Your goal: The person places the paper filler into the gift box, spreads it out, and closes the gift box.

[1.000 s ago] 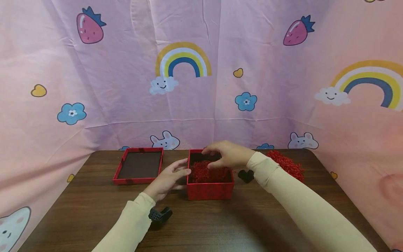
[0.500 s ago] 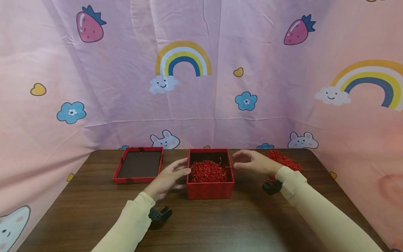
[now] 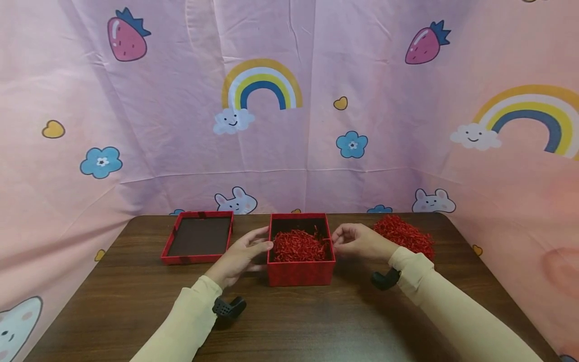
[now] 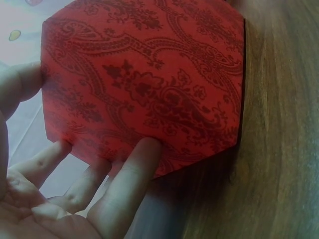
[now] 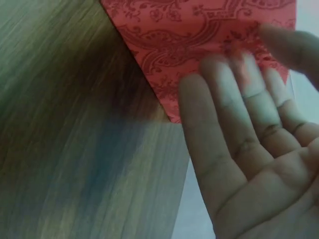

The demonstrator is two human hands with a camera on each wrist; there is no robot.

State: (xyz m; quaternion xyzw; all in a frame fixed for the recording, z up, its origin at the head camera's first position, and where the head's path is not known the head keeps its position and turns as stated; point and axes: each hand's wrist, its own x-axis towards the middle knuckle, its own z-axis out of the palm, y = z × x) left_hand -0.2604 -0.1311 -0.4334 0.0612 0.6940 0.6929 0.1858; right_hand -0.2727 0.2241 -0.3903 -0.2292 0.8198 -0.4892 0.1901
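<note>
A red patterned box (image 3: 300,274) stands on the table, heaped inside with shredded red paper (image 3: 299,246). My left hand (image 3: 239,255) rests its fingertips (image 4: 142,154) against the box's left wall, fairly straight, with the thumb by the rim. At the right wall is my right hand (image 3: 362,242). In the right wrist view its fingers (image 5: 219,84) are extended before the patterned wall (image 5: 169,40), the thumb apart from them. A small red blur shows by one fingertip there; I cannot tell if it is a paper shred. Contact between right fingers and wall is unclear.
The red box lid (image 3: 197,260), dark inside, lies inner side up at the back left. A loose pile of red shredded paper (image 3: 404,236) lies behind my right wrist. Printed cloth (image 3: 280,191) hangs around the wooden table (image 3: 289,322).
My right hand has come out of the box to its right side, then lowered a little with fingers drawn closer by the wall. The left hand has stayed in place.
</note>
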